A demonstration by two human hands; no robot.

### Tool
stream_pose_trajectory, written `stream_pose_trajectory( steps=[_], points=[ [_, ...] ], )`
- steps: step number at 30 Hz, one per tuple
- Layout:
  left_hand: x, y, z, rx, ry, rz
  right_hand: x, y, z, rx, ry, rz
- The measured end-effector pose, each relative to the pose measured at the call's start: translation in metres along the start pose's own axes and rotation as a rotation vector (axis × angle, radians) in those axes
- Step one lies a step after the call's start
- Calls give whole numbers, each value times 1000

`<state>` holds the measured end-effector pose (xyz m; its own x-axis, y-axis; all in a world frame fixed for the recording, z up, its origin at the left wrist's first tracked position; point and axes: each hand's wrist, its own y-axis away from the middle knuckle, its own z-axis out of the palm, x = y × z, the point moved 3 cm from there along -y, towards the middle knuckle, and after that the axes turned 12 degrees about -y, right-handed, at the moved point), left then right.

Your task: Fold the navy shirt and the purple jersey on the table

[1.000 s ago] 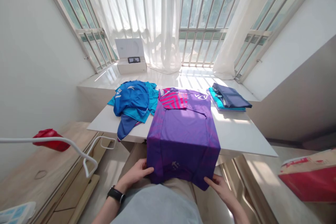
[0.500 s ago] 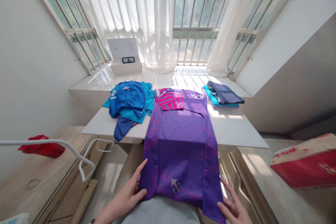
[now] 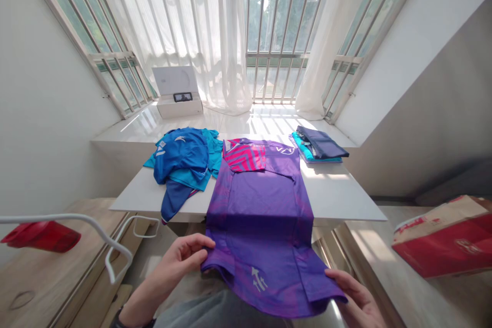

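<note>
A purple jersey (image 3: 265,200) lies partly folded on the white table, its sides turned inward and a pink striped sleeve (image 3: 245,157) laid across the top. Its lower part hangs over the table's front edge toward my lap. My left hand (image 3: 188,253) pinches the hem's left corner between thumb and fingers. On the other side, my right hand (image 3: 355,294) grips the right corner, with part of its fingers hidden by the cloth. Between the two hands the hem sags, showing a grey arrow print.
A loose heap of blue shirts (image 3: 182,156) lies on the table (image 3: 338,200) at left. Folded clothes (image 3: 321,143) are stacked at right. An open white box (image 3: 179,107) stands on the sill. A red paper bag (image 3: 442,241) is far right, a white metal frame (image 3: 115,251) left.
Both hands have closed on the lower corners and lifted the hem off my lap. The left hand has risen, and the hem now sags between them. The view has shifted slightly.
</note>
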<state>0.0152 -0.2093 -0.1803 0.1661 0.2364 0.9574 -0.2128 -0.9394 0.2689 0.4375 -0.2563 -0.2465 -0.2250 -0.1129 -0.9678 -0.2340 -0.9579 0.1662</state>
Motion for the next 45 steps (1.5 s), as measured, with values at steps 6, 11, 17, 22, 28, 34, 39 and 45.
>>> stream_pose_trajectory(
  steps=[6,11,17,22,28,34,39,45],
  points=[
    [57,-98,-28,13,204,39,-62,-105,41,-12,47,-137],
    [46,-165,-41,68,-288,18,-66,-172,56,26,465,-159],
    [47,-190,-44,188,-901,254,-68,-190,60,-32,825,-260],
    [57,-201,-39,117,-984,387,-73,-199,68,-83,792,-268],
    [71,-200,-33,-22,-921,497,-81,-194,75,-101,695,-323],
    [93,-205,-53,61,-891,439,-108,-202,86,-54,690,-411],
    [77,-225,-58,104,-1004,346,-93,-236,84,-69,783,-288],
    [65,-226,-62,192,-845,387,-83,-242,79,-111,703,-316]
  ],
)
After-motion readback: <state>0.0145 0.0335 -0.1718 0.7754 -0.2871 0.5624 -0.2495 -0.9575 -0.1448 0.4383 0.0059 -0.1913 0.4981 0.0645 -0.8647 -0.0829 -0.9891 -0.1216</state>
